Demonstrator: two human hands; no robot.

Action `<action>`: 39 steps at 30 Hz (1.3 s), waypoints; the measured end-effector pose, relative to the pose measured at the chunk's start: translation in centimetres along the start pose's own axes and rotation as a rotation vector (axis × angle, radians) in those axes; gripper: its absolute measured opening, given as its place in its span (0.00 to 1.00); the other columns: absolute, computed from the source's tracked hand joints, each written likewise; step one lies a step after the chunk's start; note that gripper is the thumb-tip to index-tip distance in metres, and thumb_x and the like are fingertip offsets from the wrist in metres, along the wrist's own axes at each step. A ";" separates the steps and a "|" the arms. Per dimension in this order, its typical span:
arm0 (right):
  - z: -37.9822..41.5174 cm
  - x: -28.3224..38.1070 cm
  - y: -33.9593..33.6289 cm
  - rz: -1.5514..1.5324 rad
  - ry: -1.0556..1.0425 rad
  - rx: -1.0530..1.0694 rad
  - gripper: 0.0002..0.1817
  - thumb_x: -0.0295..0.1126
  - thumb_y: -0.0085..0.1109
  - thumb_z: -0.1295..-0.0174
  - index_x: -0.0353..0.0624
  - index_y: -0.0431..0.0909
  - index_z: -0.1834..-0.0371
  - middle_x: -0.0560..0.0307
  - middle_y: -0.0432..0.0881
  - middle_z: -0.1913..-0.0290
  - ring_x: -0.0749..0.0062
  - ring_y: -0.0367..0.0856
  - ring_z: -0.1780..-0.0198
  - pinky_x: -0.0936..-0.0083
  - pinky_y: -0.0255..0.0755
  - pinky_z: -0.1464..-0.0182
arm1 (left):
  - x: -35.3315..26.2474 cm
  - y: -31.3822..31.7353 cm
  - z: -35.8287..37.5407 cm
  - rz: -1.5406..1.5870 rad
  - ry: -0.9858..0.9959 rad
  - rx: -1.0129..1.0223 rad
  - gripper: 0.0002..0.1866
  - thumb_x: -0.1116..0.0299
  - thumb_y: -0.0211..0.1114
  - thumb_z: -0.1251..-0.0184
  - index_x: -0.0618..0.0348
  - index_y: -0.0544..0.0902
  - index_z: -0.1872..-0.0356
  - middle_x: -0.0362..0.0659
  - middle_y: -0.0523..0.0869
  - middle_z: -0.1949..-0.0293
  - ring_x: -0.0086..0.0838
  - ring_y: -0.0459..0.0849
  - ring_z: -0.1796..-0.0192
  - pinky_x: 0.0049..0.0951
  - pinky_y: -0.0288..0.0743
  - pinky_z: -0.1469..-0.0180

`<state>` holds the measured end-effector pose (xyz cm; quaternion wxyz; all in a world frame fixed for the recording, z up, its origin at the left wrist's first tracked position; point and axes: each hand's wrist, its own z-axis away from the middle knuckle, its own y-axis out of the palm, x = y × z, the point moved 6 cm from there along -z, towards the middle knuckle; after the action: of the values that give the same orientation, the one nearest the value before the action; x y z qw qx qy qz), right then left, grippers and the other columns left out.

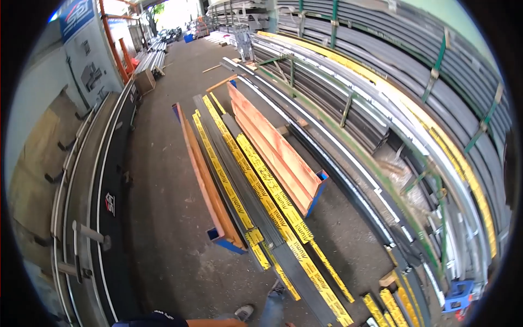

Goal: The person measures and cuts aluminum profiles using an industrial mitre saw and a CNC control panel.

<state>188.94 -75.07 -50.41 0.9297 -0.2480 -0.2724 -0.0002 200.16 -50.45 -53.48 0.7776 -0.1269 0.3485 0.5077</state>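
Observation:
Neither of my hands is in view; only a bare forearm [215, 322] and a dark sleeve [150, 320] show at the bottom edge. In front of me lies a stack of long dark metal profiles [239, 177], many wrapped in yellow "Alumil" tape [264, 182]. The stack runs away from me between two orange-brown wooden side boards [272, 158] with blue ends [317, 193]. A shoe [244, 312] and a jeans leg [274, 305] are close to the near ends of the profiles.
A long black conveyor-like bench [111, 180] runs along the left wall. More profiles fill green racks [436, 68] on the right, with long bars [327, 139] on the floor before them. A blue plastic stool [457, 296] stands at lower right, beside shorter yellow-taped pieces [389, 305].

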 end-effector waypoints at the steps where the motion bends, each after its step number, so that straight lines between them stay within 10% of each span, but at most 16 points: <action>1: 0.7 -2.2 0.7 -0.100 -0.058 -0.091 0.23 0.37 0.52 0.31 0.40 0.76 0.36 0.45 0.82 0.41 0.47 0.78 0.38 0.56 0.70 0.34 | 0.3 1.1 -0.2 -0.013 0.016 0.016 0.37 0.38 0.54 0.29 0.58 0.74 0.31 0.56 0.76 0.33 0.47 0.73 0.31 0.48 0.62 0.28; 9: 14.1 -2.1 4.4 -0.014 -0.085 -0.069 0.32 0.43 0.65 0.40 0.41 0.73 0.33 0.41 0.82 0.42 0.44 0.78 0.39 0.55 0.72 0.36 | -0.7 4.2 5.9 -0.126 0.070 -0.075 0.39 0.38 0.55 0.27 0.65 0.73 0.31 0.58 0.77 0.33 0.45 0.74 0.31 0.41 0.66 0.30; 11: 17.3 -5.0 4.9 -0.090 -0.011 -0.405 0.22 0.46 0.67 0.44 0.40 0.87 0.55 0.46 0.89 0.58 0.50 0.87 0.53 0.59 0.80 0.48 | 1.0 3.4 6.8 -0.063 0.058 -0.214 0.38 0.38 0.56 0.28 0.62 0.76 0.33 0.56 0.81 0.38 0.44 0.79 0.35 0.40 0.70 0.33; 13: 20.6 -6.7 5.0 -0.147 0.128 -0.415 0.26 0.49 0.64 0.45 0.41 0.86 0.50 0.43 0.87 0.48 0.50 0.83 0.43 0.58 0.73 0.37 | 1.5 2.2 8.5 -0.151 -0.009 -0.184 0.35 0.39 0.56 0.29 0.59 0.77 0.34 0.55 0.83 0.39 0.45 0.80 0.36 0.42 0.70 0.34; 18: 29.7 -12.3 8.0 -0.358 0.471 -0.659 0.18 0.34 0.58 0.46 0.47 0.85 0.52 0.47 0.88 0.52 0.48 0.84 0.46 0.56 0.78 0.42 | 4.8 -3.1 10.7 -0.485 -0.193 -0.269 0.28 0.44 0.54 0.29 0.52 0.83 0.41 0.54 0.84 0.42 0.52 0.80 0.38 0.44 0.73 0.36; 24: 38.0 -19.6 18.8 -0.855 0.739 -0.888 0.20 0.33 0.58 0.45 0.50 0.87 0.49 0.48 0.88 0.50 0.51 0.85 0.46 0.61 0.77 0.40 | 1.2 -3.3 3.8 -1.467 -0.095 0.401 0.26 0.47 0.51 0.27 0.56 0.85 0.45 0.56 0.84 0.44 0.52 0.81 0.39 0.46 0.74 0.38; 28: 42.2 -22.0 24.4 -1.108 0.893 -1.051 0.20 0.35 0.60 0.43 0.45 0.86 0.46 0.49 0.88 0.48 0.60 0.85 0.43 0.69 0.75 0.38 | -14.3 2.9 -1.3 -0.817 -0.045 -0.208 0.24 0.49 0.63 0.33 0.60 0.85 0.48 0.54 0.87 0.48 0.42 0.86 0.44 0.40 0.77 0.42; 35: 45.7 -31.4 27.2 -1.069 0.755 -0.845 0.23 0.39 0.62 0.45 0.45 0.86 0.45 0.49 0.87 0.47 0.59 0.84 0.41 0.70 0.74 0.37 | -31.5 18.5 -8.6 -0.643 0.385 -0.203 0.24 0.53 0.64 0.29 0.57 0.80 0.39 0.51 0.87 0.45 0.37 0.86 0.43 0.35 0.77 0.40; 39: 52.4 -35.9 27.0 -1.110 0.777 -0.799 0.24 0.38 0.64 0.48 0.46 0.86 0.46 0.49 0.88 0.50 0.59 0.86 0.45 0.68 0.77 0.41 | -30.9 24.3 -6.9 -0.610 0.363 -0.217 0.25 0.54 0.64 0.28 0.58 0.78 0.37 0.50 0.85 0.42 0.37 0.87 0.44 0.34 0.77 0.40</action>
<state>135.48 -32.08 -42.85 0.6628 -0.3734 0.0087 -0.6491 168.51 -64.91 -33.92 0.8006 -0.3949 0.3710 0.2557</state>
